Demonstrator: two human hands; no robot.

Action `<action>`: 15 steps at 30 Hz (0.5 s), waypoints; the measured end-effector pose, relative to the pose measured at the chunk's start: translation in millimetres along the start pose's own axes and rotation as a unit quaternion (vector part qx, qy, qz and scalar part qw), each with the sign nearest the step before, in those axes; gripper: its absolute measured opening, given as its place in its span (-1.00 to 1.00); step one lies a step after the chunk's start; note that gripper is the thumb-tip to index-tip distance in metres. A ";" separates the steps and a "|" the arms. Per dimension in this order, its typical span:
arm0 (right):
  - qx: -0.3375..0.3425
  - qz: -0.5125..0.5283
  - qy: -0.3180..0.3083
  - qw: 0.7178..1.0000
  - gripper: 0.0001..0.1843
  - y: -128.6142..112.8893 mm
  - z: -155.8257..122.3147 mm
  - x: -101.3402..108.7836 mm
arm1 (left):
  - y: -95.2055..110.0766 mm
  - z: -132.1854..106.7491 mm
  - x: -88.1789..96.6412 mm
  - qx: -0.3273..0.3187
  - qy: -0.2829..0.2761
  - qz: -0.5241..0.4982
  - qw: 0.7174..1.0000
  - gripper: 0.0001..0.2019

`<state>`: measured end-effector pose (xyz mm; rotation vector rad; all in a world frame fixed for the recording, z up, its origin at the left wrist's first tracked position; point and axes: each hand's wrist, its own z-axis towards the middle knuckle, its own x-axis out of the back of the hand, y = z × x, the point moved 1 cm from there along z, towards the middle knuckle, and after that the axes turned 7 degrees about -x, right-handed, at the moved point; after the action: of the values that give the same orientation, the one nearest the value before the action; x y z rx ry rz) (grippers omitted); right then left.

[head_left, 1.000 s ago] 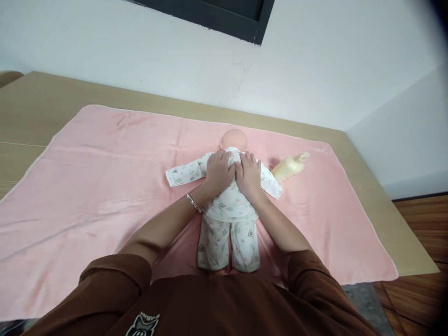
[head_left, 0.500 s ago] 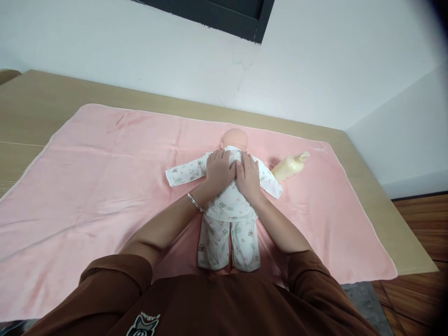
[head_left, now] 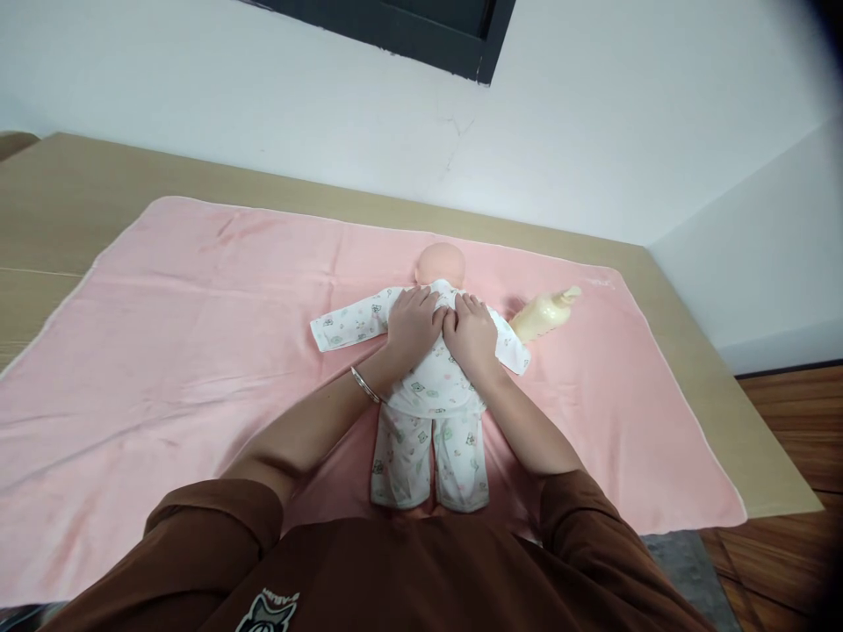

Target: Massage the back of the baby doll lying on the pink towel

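A baby doll (head_left: 428,391) in a white printed top and trousers lies on a pink blanket (head_left: 198,307), its bald head at the far end. No facial features show on the head. My left hand (head_left: 414,326) rests flat on the left side of the doll's upper torso, fingers stretched toward the head. On the right side of the torso lies my right hand (head_left: 471,335), also flat, its fingers slightly bent. The two thumbs nearly meet in the middle. A silver bangle circles my left wrist.
A cream pump bottle (head_left: 545,316) lies on its side by the doll's right-hand sleeve. The wooden table (head_left: 738,439) runs along a white wall (head_left: 316,105). A dark frame (head_left: 435,39) is on that wall. Wooden flooring (head_left: 790,421) shows at the right.
My right hand has shifted slightly right and toward me on the doll's torso, and its fingers are more bent. The left hand stays nearly in place.
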<state>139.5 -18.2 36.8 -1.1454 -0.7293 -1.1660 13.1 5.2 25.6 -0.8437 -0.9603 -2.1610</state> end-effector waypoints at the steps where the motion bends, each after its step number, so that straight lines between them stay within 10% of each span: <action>1: -0.004 0.001 0.006 1.000 -0.52 -0.5 -1.6 1.3 | 0.2 -1.3 0.8 0.007 0.007 0.003 1.000 -0.70; 15: 0.060 0.020 -0.014 0.998 -0.49 9.4 10.4 -8.0 | -14.3 4.6 -11.5 0.016 0.001 -0.016 1.000 -0.64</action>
<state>147.4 -5.9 29.8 -1.0733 -0.7825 -1.0603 10.9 19.8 13.8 -0.8168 -1.0120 -2.1669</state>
